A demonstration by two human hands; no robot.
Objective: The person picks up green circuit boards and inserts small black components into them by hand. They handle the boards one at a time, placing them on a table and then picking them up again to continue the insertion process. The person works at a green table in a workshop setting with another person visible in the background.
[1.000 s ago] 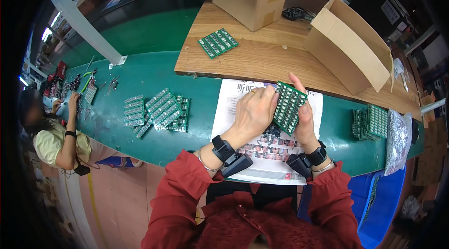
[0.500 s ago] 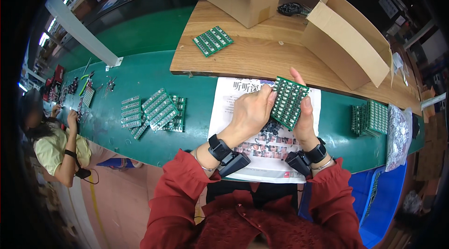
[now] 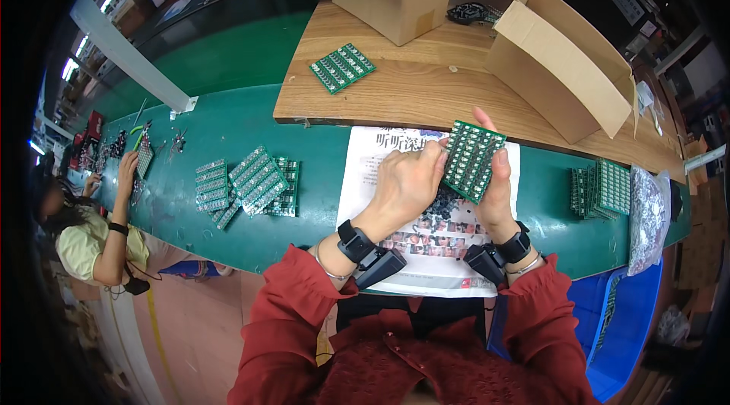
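A green circuit board [image 3: 473, 160] with rows of small pale parts is held tilted above a newspaper sheet [image 3: 365, 177]. My right hand [image 3: 497, 190] grips it along its right edge, thumb in front and fingers behind. Against the board's left edge my left hand [image 3: 407, 183] is closed, thumb and forefinger pinching there; its other fingers are curled in. Whether a smaller piece sits in that pinch is hidden. Just below the board, a heap of small black bits [image 3: 439, 209] lies on the newspaper.
Circuit boards [image 3: 258, 179] lie in a loose pile left; another stack [image 3: 613, 189] stands right, beside a silvery bag [image 3: 648, 219]. One board [image 3: 342, 68] and two cardboard boxes [image 3: 395, 6] [image 3: 563, 63] occupy the wooden top. A co-worker [image 3: 106, 241] sits far left; a blue bin [image 3: 627, 321] stands lower right.
The board in my hands has turned slightly and shifted a little; both hands keep their hold. At the far left, the co-worker's nearer hand has moved up and away along the table.
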